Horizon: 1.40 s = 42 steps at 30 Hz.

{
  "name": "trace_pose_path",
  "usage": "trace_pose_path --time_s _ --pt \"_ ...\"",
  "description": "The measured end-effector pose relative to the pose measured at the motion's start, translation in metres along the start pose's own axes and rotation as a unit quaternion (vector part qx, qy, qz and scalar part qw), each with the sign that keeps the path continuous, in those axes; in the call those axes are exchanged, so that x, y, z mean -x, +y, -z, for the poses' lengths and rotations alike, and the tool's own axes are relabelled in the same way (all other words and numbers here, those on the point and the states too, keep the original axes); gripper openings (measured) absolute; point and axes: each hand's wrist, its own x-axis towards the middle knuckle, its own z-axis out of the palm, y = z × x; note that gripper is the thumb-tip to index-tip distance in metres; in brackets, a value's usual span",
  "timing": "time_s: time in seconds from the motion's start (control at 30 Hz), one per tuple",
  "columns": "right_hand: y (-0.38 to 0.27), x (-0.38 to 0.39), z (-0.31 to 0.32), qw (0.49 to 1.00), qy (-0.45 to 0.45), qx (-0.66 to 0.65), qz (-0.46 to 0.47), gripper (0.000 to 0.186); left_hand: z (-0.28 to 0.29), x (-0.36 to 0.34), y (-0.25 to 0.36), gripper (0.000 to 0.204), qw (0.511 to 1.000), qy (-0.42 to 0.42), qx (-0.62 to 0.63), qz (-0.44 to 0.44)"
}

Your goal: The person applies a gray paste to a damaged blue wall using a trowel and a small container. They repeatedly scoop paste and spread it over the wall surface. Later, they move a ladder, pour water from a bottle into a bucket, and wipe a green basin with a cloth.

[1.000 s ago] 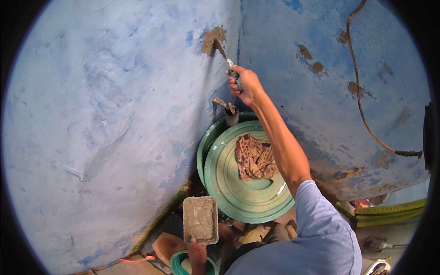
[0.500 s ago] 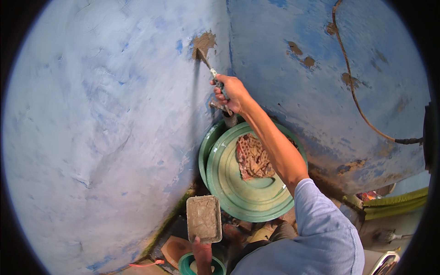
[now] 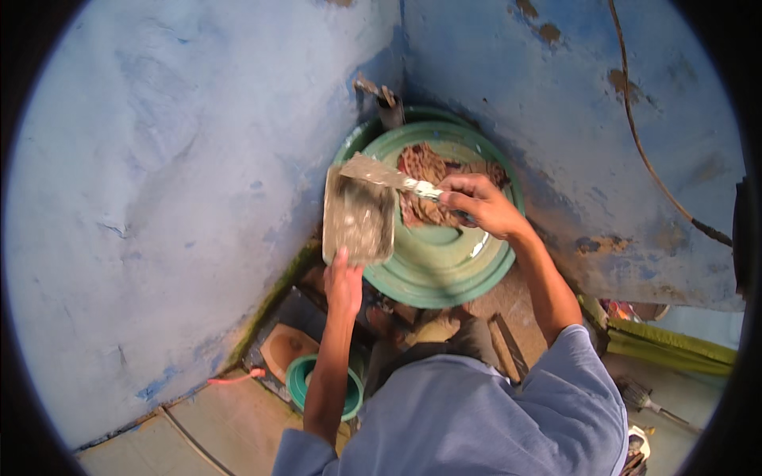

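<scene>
My left hand grips the near end of a shallow rectangular tray, smeared inside with grey-brown mortar. A putty knife is in my closed right hand, held by its paint-spattered handle. Its wide, mortar-coated blade lies across the far edge of the tray; whether it touches the rim I cannot tell. Both hands are in front of the large round green lid, and a crumpled patterned cloth rests on that lid, partly behind the blade and my right hand.
Blue, patchy walls meet at the corner ahead, with mortar patches on the right one. A pipe stands behind the lid. A brown cable hangs at right. Low on the left are a teal bucket and a terracotta-coloured piece.
My right hand has drawn the putty knife off the left wall's mortar patch and down to the tray. My left hand has raised the tray. The view has tilted downward.
</scene>
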Motion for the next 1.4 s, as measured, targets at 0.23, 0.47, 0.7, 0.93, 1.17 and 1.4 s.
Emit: trace_pose_path --time_s 0.23,0.47,0.7,0.93,1.17,1.4 --pt "0.045 0.077 0.034 0.982 0.167 0.084 0.033 0.046 -0.095 -0.013 -0.059 0.049 0.994 -0.072 0.02 0.079" --pt "0.147 0.168 0.054 0.911 0.202 -0.359 0.029 0.082 -0.166 0.011 -0.141 0.051 0.974 -0.164 0.01 0.155" --pt "0.186 0.227 0.045 0.837 0.36 -0.4 0.097 0.072 -0.22 0.062 -0.225 0.051 0.93 -0.225 0.01 0.292" --pt "0.217 0.281 0.053 0.686 0.537 -0.474 0.126 0.038 -0.26 0.121 -0.291 0.054 0.852 -0.355 -0.146 0.355" --pt "0.277 0.386 0.092 0.527 0.687 -0.422 0.267 0.04 -0.281 0.131 -0.327 0.086 0.775 -0.378 -0.133 0.489" --pt "0.367 0.514 0.192 0.386 0.777 -0.401 0.294 0.026 -0.218 0.061 -0.26 0.033 0.785 -0.357 -0.119 0.492"
